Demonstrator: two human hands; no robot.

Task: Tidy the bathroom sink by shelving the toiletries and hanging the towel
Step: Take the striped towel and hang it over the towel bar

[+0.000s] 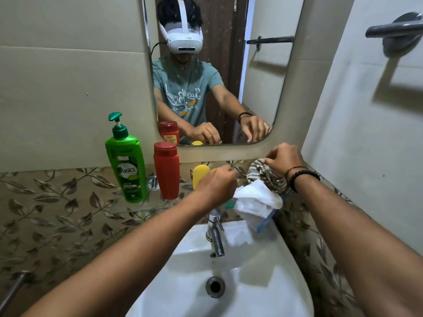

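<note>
View from the head camera, looking down over the sink [263,266]. We see both forearms reaching toward the back wall, above the tap [215,234].

The right hand [282,160] is closed over the top of a bunched striped towel [263,177], its fingers [271,156] curled together and clamped on the cloth. The towel sits at the right rear of the sink, against the wall, with a crumpled white plastic bag [256,202] hanging just below it.

The left hand [216,183] is loosely fisted to the left of the towel, near it. We cannot tell whether its fingers pinch a fold of cloth or the bag, since the knuckles hide them.

The towel bar [393,28] is mounted on the right wall, up and to the right of the towel and well apart from it. The right hand is the nearer one, so we judge that the hanging move calls for a lift up and rightward, with the cloth first shaken out from its bunch.

On the glass shelf [137,208] at left stand a green pump bottle [127,163] and a red bottle [166,170], both upright. A yellow soap [200,173] lies partly behind the left hand. We judge the shelving largely done.
</note>
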